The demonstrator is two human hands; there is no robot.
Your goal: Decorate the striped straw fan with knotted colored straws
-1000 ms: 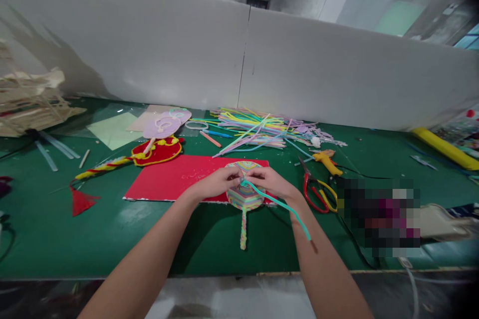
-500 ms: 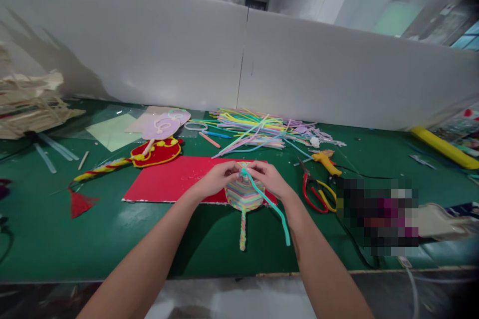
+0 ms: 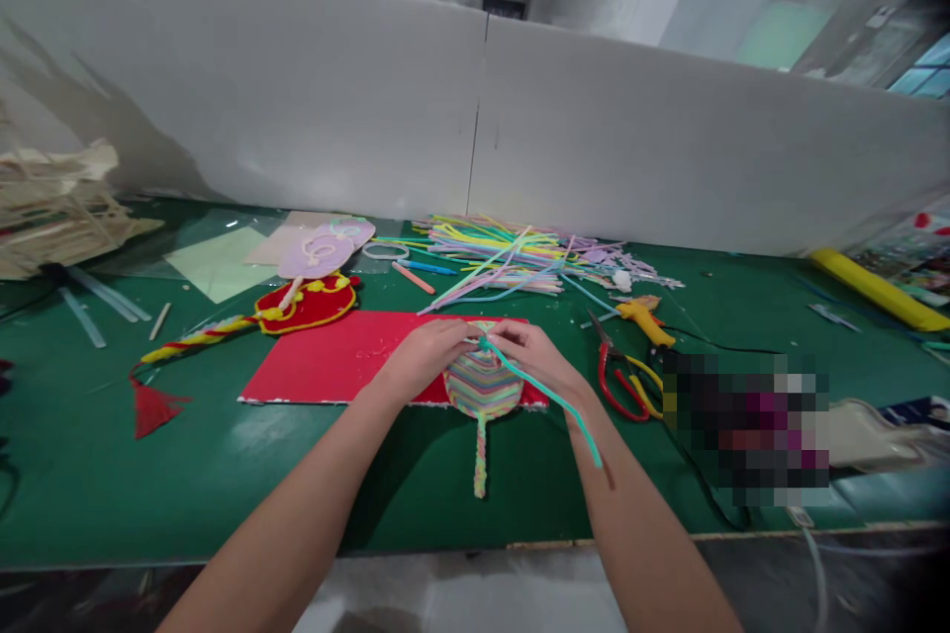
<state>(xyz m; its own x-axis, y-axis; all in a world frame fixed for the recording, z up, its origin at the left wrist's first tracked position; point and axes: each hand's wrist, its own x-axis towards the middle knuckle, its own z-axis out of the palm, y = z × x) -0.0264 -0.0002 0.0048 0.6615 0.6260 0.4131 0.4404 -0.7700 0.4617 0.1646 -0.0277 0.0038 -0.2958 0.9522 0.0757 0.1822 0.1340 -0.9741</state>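
Note:
My left hand (image 3: 425,354) and my right hand (image 3: 535,354) meet over a small striped pastel fan (image 3: 482,388) made of fuzzy wire, with a twisted handle (image 3: 480,457) pointing toward me. Both hands pinch at the fan's top edge. A teal fuzzy wire (image 3: 553,398) runs from my right fingers down across my right wrist. The fan lies partly on a red sheet (image 3: 333,358) on the green table (image 3: 148,475).
A heap of pastel fuzzy wires (image 3: 505,257) lies behind the red sheet. Red-and-yellow scissors (image 3: 627,378) and a yellow tool (image 3: 645,318) lie to the right. A red-and-yellow ornament with tassel (image 3: 244,326) lies to the left. A white partition (image 3: 475,119) closes the back.
The teal wire's loose end swung left and then back right over my right forearm. Both hands stayed pinched at the fan's top, which now lies flatter.

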